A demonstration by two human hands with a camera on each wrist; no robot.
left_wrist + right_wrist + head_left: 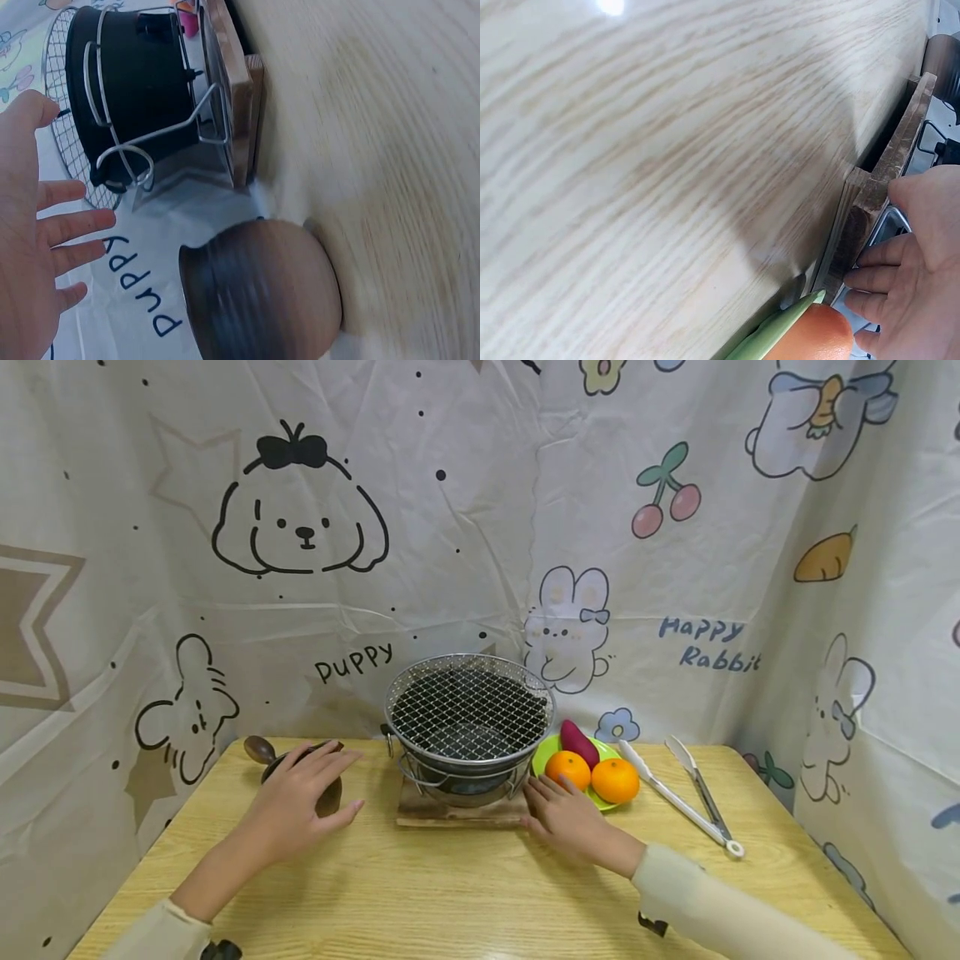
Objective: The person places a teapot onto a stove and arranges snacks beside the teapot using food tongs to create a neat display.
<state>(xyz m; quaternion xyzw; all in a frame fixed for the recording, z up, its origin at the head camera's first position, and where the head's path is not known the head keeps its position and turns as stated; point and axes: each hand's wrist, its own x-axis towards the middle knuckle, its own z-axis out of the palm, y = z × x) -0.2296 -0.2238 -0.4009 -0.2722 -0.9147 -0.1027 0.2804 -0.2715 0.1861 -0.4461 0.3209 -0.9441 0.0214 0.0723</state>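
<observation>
My left hand, fingers spread and holding nothing, hovers over a dark brown pot, hiding much of it in the head view. A round wooden spoon end shows just behind. In the middle stands a black tabletop grill with a silver wire mesh on top, set in a wire stand on a wooden base. My right hand has its fingers stretched out at the base's right end, beside a green plate. Nothing is in its grasp.
Two oranges and a purple sweet potato lie on the plate. White-handled tongs lie spread apart farther right. A printed cloth hangs close behind and beside the wooden table.
</observation>
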